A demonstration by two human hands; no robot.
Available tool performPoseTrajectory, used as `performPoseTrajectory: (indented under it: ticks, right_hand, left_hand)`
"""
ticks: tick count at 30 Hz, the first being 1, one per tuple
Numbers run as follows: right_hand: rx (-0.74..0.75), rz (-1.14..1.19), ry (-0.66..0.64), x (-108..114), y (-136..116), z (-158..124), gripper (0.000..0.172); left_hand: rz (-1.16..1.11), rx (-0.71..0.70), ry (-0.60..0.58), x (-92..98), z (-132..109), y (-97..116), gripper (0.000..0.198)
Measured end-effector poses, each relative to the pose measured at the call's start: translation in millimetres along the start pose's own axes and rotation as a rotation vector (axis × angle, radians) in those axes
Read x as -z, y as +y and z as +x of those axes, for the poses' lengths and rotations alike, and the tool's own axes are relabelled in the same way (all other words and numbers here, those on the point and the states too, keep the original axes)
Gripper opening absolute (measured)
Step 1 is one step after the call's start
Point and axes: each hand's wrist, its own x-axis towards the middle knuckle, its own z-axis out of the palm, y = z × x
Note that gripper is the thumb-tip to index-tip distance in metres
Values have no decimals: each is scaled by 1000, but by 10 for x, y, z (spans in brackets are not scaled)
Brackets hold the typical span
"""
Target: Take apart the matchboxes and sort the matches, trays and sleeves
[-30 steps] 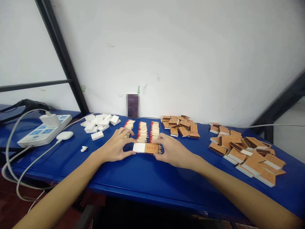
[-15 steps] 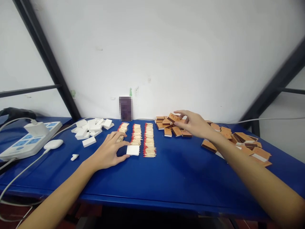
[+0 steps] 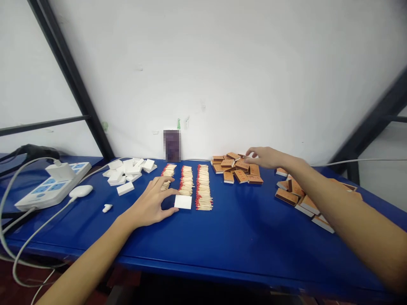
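Note:
My left hand (image 3: 154, 202) rests on the blue table and grips a small white matchbox tray (image 3: 183, 202) by its left side, between thumb and forefinger. The tray lies at the near end of the middle row of red-tipped matches (image 3: 186, 180). Another row of matches (image 3: 204, 188) runs to its right, and a third is partly covered by my left fingers. Over the back right of a pile of orange matchbox sleeves (image 3: 241, 176) hovers my right hand (image 3: 262, 157), its thumb and fingers apart with no box seen lifted in them.
Loose white trays (image 3: 125, 188) are heaped at the back left. A second group of matchboxes (image 3: 288, 197) lies partly under my right forearm. To the left are a power strip (image 3: 52, 186), a white charging case (image 3: 81, 191), an earbud (image 3: 107, 208) and cables.
The orange matchbox my right hand held above the pile now lies on it. That hand has drawn back to the right. The left hand keeps its hold on the tray; the view has shifted slightly.

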Motion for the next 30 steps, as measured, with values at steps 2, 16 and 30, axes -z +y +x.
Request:
performPoseTrajectory:
  ticks: [2,16,30]
  right_hand:
    - [9,-45,-106,0,77,-252,48]
    - [99,-153,63,-713,860,-1188,54]
    - [148,82,139,-715,322,-1229,58]
  left_hand:
    - [3,-20,26,0,4,13,35]
    - [-40,-19,36,13,-26,26,36]
    - [513,533,304,246,-239,-933,38]
